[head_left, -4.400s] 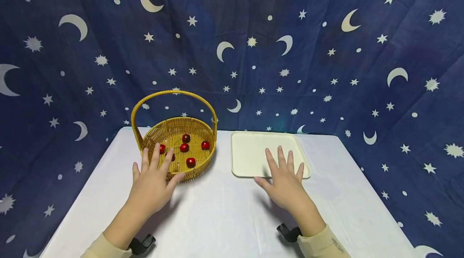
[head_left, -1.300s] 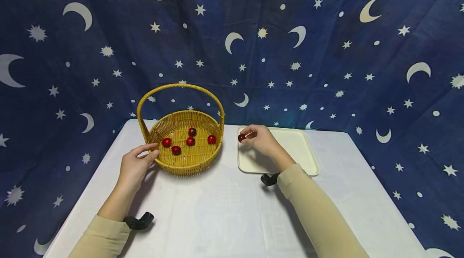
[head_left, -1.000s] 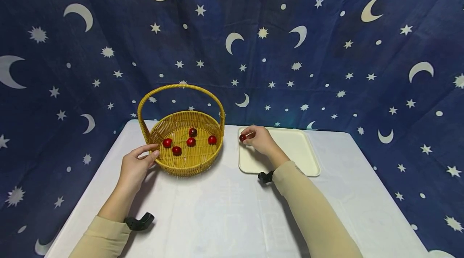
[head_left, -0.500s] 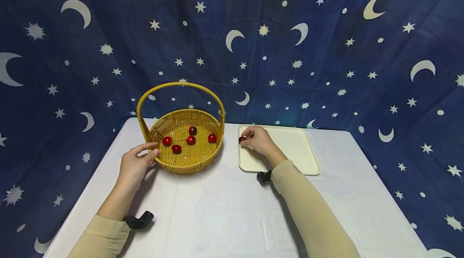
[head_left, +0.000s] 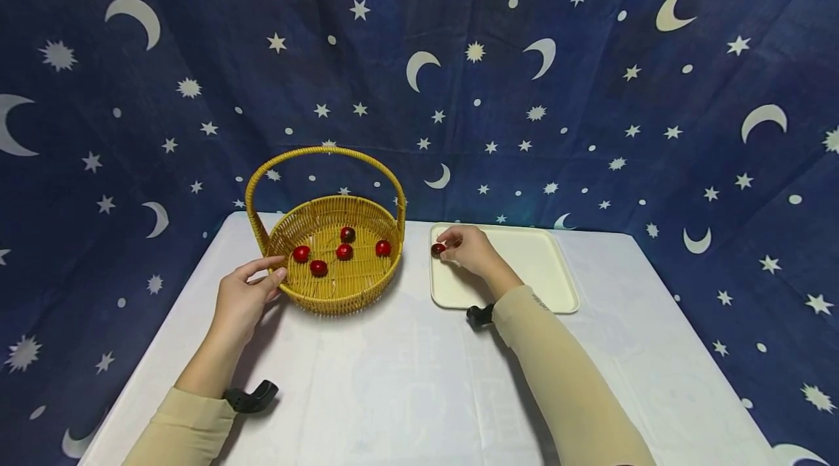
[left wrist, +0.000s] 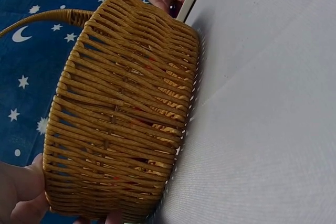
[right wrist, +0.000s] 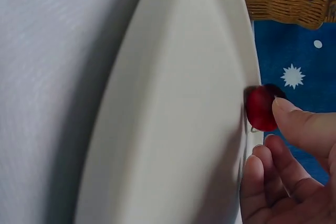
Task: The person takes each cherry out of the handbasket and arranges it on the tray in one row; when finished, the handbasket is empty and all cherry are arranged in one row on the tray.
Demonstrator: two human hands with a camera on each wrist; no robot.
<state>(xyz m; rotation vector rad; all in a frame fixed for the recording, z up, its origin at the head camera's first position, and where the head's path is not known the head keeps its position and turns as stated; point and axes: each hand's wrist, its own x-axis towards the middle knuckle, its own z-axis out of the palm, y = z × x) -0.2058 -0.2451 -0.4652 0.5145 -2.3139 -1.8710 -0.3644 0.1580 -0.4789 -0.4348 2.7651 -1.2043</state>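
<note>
A yellow wicker basket (head_left: 331, 298) with a tall arched handle stands at the left, holding several red cherries (head_left: 344, 253). My left hand (head_left: 242, 298) grips its rim at the near left, thumb and fingers on either side of the wall. At the right, my right hand (head_left: 473, 250) is over the left part of a cream tray (head_left: 524, 269). Its thumb and fingertips pinch a dark red cherry (right wrist: 261, 108) low at the tray's left edge. In the right wrist view the thumb touches the cherry, and the index finger is mostly hidden.
A white cloth covers the table (head_left: 393, 393). Behind and at both sides hangs a dark blue curtain (head_left: 452, 14) with moons and stars. Black wrist devices (head_left: 252, 399) are worn on both arms.
Both hands were spread flat at first. Since then the left has taken hold of the basket rim, and the right has brought one cherry from basket to tray. The last second shows hardly any motion.
</note>
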